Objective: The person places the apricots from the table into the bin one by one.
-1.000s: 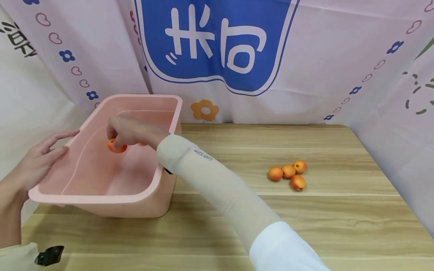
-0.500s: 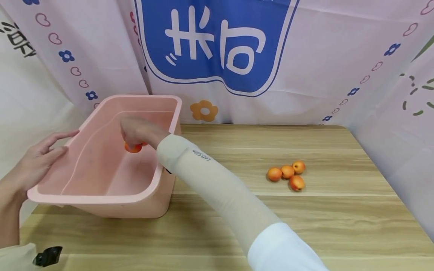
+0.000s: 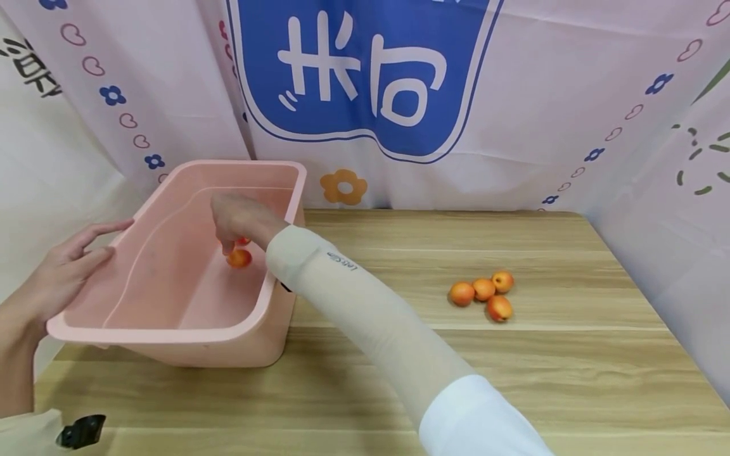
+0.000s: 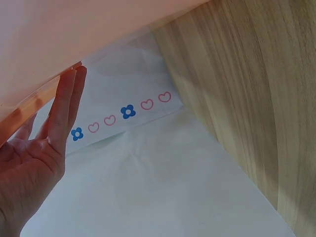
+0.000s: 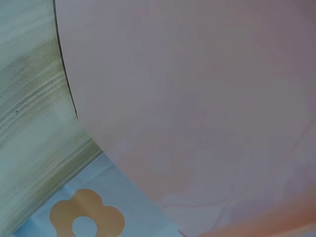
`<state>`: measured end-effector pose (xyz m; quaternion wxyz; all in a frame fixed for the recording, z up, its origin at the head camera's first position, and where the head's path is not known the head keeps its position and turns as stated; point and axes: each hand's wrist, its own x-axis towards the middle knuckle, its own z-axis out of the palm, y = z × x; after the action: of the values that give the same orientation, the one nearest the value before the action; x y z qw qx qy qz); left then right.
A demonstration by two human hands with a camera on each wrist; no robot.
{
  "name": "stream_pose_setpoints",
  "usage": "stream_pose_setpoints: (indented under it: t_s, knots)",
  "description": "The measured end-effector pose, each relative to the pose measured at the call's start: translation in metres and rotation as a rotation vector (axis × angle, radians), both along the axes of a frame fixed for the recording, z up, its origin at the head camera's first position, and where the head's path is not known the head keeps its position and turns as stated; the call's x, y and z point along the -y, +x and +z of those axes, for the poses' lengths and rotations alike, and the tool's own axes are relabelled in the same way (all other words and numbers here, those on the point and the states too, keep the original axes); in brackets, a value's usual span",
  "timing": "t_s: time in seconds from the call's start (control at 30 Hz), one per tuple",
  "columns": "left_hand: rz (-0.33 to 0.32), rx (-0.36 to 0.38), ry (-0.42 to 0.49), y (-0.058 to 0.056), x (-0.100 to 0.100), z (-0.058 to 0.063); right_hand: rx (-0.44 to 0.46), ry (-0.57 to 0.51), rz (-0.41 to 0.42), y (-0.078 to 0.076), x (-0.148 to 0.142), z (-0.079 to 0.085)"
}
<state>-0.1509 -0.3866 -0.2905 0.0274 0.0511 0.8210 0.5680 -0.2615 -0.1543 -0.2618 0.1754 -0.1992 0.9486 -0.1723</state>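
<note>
A pink plastic bin (image 3: pixel 171 335) stands at the left of the table. My left hand (image 3: pixel 65 269) holds its left rim, thumb on the near side. In the left wrist view, the fingers of that hand (image 4: pixel 44 138) lie along the outside under the rim. Inside the bin, my right hand (image 3: pixel 242 218) points its fingers down. Their tips touch or nearly touch an orange-red fruit like an apricot (image 3: pixel 239 258). Another apricot (image 3: pixel 243 241) lies partly hidden behind the hand. The right wrist view shows only the bin's outer wall (image 5: pixel 187 98), not the hand.
Several more apricots (image 3: pixel 484 289) lie in a group on the wooden table (image 3: pixel 399 253), right of the bin. A printed cloth (image 3: pixel 513 126) hangs behind the table and along its sides. My right forearm crosses the bin's right rim.
My right hand has moved rightward inside the bin, carrying the apricot with it. The fruit now shows almost whole beside the fingertips. My left hand stays on the rim.
</note>
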Motion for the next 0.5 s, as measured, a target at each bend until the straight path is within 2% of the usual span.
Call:
stream_pose_setpoints:
  t_s: [0.13,0.23,0.5]
  knots:
    - [0.003,-0.004,-0.032,-0.002,0.003,-0.001,0.002,0.005,0.022,0.000,-0.003,0.002]
    - [0.008,-0.006,-0.052,-0.003,0.004,-0.001,0.000,-0.014,0.079,0.003,-0.007,0.005]
    - [0.004,0.010,-0.048,-0.001,0.004,-0.002,-0.031,-0.149,0.212,0.016,-0.027,0.013]
